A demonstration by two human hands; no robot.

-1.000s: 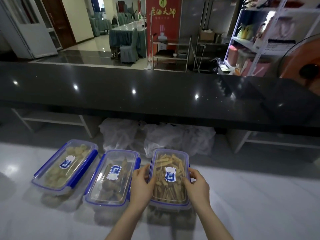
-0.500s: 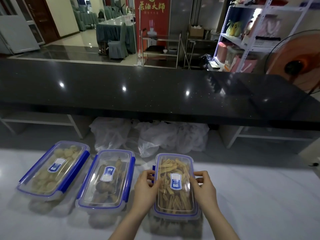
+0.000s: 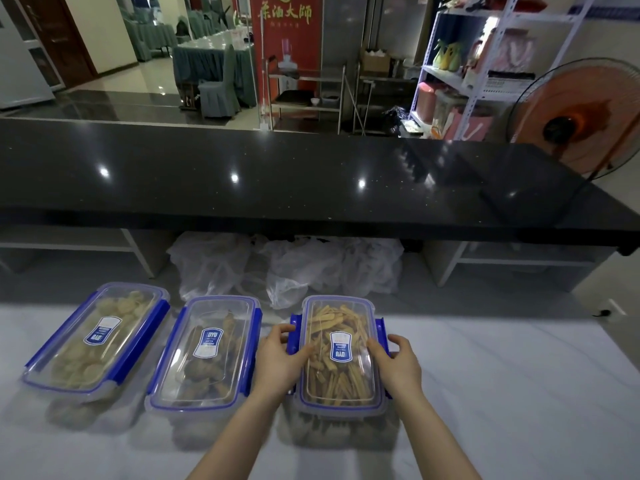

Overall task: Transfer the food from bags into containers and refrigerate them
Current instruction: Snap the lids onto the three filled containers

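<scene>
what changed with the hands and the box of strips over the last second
Both hands slid from the ends of the lid to the long sides of the right container: the left hand and right hand now hold the blue side clips, which stand flipped out. The other two containers and the empty bags stayed put.

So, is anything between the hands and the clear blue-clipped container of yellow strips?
Nothing visible. The left hand and right hand already touch the clear blue-clipped container of yellow strips on either side, thumbs resting on its lid.
</scene>
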